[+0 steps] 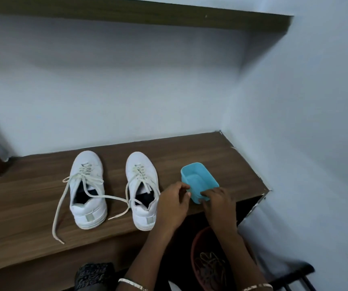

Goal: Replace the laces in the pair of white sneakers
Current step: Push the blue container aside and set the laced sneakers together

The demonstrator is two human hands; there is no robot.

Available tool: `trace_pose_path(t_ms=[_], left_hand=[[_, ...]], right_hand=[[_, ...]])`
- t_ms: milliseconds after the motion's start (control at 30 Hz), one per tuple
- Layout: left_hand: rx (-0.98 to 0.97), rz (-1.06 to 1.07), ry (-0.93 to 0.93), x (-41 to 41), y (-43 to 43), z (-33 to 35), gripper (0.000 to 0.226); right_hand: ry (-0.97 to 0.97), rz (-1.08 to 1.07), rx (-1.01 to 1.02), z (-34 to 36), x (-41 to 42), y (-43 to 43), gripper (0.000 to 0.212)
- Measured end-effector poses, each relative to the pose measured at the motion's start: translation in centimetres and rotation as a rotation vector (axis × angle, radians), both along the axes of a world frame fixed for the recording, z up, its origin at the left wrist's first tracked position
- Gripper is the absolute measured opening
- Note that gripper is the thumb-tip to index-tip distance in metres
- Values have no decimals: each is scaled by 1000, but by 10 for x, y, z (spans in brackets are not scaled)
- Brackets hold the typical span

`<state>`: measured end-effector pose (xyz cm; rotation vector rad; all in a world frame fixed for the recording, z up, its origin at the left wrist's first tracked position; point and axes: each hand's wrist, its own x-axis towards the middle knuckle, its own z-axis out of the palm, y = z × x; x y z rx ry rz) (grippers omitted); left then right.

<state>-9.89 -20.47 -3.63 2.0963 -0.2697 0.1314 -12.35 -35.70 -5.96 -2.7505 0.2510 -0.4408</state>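
We have both hands on a small light-blue plastic tub (197, 179) that stands near the right end of the brown wood-grain desk (32, 196), close to its front edge. Our left hand (173, 203) has its grip closed on the tub's near left corner, thumb and fingertips pinching the rim. Our right hand (219, 199) curls its fingers over the near wall, so that grip is clamped on the tub too. Held from two sides like this, the tub is steadied, probably so that it can be set square or slid into reach as a place for laces; it looks empty.

The pair of white low-top sneakers stands to the left of the tub, toes to the wall and heels towards us, the left sneaker (88, 190) well apart from the tub and the right sneaker (141, 185) just beside our left hand. Their worn off-white laces (87, 172) are untied but still threaded through the eyelets, loose ends trailing over the desk and crossing between the shoes, so in our judgement the unlacing has not yet begun.

Below the desk edge, by our right forearm, sits a round reddish-brown bowl (195, 248) with a tangle of dark cords (211, 267), perhaps the replacement laces. Plain pale walls (127, 91) meet in a corner behind the desk, and a dark wooden shelf (169, 13) runs overhead.
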Motion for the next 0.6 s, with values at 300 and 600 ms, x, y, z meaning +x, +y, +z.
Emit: trace_pose_path(t_ms=[300,600], left_hand=[[84,-93,12,16,-47,0,29],[76,-116,40,36,-72,-3,27]], right_hand=[[-175,5,75,9,18,-50,12],[-75,-226,101,8,33,-130,17]])
